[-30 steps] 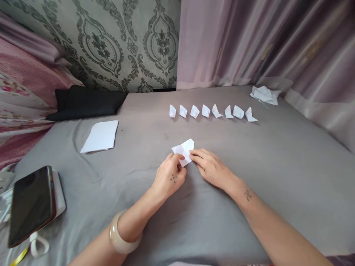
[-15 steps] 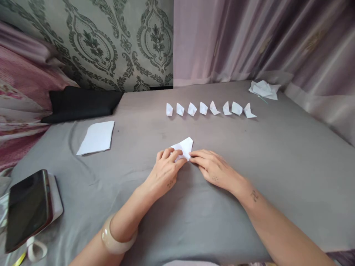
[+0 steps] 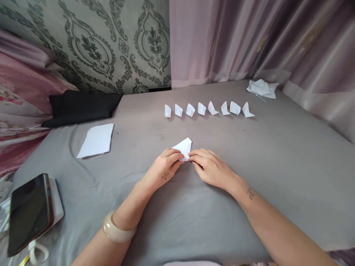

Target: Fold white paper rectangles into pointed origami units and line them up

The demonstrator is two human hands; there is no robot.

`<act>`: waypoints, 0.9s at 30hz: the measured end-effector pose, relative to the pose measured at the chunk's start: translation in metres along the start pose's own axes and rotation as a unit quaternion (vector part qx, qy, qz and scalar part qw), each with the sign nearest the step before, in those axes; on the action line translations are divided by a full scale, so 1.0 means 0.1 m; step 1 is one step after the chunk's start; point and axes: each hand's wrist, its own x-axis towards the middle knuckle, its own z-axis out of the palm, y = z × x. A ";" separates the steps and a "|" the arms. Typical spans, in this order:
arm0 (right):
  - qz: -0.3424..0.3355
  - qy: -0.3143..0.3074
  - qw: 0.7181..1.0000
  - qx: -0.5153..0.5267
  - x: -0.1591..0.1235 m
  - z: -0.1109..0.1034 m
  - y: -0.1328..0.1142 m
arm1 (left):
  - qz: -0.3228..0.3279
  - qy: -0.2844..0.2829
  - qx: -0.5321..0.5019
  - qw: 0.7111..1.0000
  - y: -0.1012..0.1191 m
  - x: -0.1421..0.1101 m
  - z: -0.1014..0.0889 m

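A small folded sheet of white paper (image 3: 185, 146) lies on the grey cloth in front of me, one blunt corner pointing away. My left hand (image 3: 166, 164) pinches its near left edge, thumb below and fingers on top. At the near right edge, my right hand (image 3: 209, 164) grips the paper between its fingertips and thumb. The fingers of both hands cover the paper's lower part. Beyond it stands a row of several small folded paper boats, among them a leftmost boat (image 3: 168, 111) and a rightmost boat (image 3: 247, 110).
A stack of white paper (image 3: 95, 140) lies to the left, with a folded black cloth (image 3: 85, 107) behind it. At the near left rests a phone (image 3: 30, 212) beside cables. Crumpled white paper (image 3: 262, 88) and a thin stick (image 3: 261, 98) sit at the far right by the curtain.
My left hand has shifted from the paper's bottom corner to its left edge, its fingers now over the top. The lower part is folded up. My right hand stays at the right edge.
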 end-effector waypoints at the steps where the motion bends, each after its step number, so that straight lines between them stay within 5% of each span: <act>1: 0.001 0.000 1.000 0.005 0.00 0.00 0.01 | -0.007 0.000 0.002 1.000 -0.01 0.01 0.00; 15: 0.013 -0.043 0.998 0.053 0.01 -0.07 0.08 | -0.242 -0.089 0.042 0.965 0.08 0.33 -0.08; 27: 0.024 -0.043 0.996 0.075 0.00 -0.10 0.09 | -0.295 -0.092 0.035 0.950 0.10 0.37 -0.04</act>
